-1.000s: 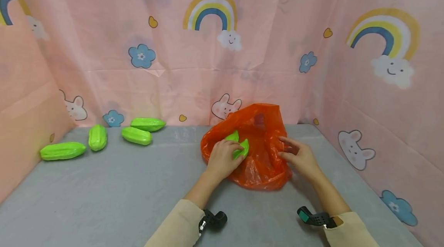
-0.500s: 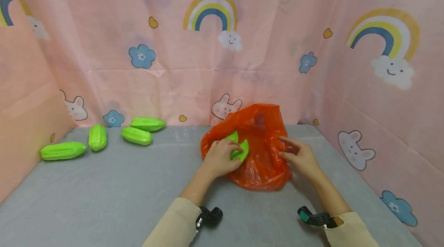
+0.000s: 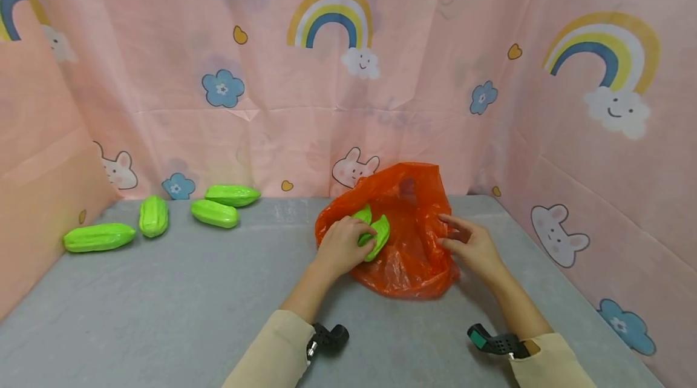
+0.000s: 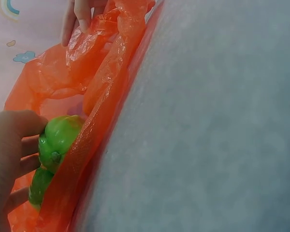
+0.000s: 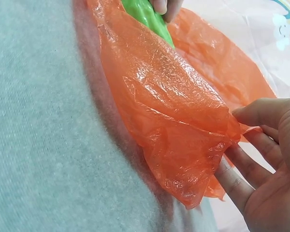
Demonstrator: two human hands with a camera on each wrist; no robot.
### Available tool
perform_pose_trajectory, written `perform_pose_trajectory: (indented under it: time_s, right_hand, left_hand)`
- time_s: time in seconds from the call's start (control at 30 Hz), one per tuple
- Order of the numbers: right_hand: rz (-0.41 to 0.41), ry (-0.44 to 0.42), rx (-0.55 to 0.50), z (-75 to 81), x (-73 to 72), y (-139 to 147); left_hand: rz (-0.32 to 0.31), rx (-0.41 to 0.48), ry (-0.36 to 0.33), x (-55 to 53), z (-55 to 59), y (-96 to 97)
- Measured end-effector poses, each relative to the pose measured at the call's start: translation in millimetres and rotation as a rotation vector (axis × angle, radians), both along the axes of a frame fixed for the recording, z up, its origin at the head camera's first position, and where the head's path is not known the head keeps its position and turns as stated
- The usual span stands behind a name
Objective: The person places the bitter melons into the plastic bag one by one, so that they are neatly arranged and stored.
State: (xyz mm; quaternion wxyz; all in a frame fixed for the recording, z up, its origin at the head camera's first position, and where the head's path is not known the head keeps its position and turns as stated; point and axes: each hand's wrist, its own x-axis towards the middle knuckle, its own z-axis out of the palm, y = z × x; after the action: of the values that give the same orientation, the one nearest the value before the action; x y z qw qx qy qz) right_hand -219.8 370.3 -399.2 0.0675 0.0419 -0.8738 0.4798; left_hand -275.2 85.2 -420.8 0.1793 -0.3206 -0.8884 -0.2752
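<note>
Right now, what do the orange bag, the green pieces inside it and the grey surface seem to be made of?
The orange bag: thin, glossy plastic film, judging by its sharp creases, bright highlights and translucency. The green pieces: perhaps moulded plastic or coated foam, being smooth and shiny, but the look leaves this open. The grey surface: matte and finely mottled, possibly felt-like cloth.

No readable text or numbers anywhere

We see a grey tabletop (image 3: 179, 303) with pink cloth (image 3: 305, 140) rising along its back, left and right edges. Over the back edge we find a printed rainbow (image 3: 330, 3) with a smiling cloud (image 3: 360, 63); past the right edge, a second rainbow (image 3: 621, 34). The cloth looks more orange to us beyond the left edge
</note>
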Motion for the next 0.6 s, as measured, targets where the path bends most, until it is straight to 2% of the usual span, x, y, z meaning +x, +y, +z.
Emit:
perform_pose_trajectory:
  time_s: [0.37,0.6]
  right_hand:
    - [-0.012,-0.011,0.013,1.5,1.0,-0.2]
    - [-0.018,0.007,0.02,3.5,1.6,-1.0]
  left_hand:
    - [0.0,0.002,-0.049,1.4,1.5,1.5]
    - [0.001,0.002,-0.049,1.6,2.8,1.2]
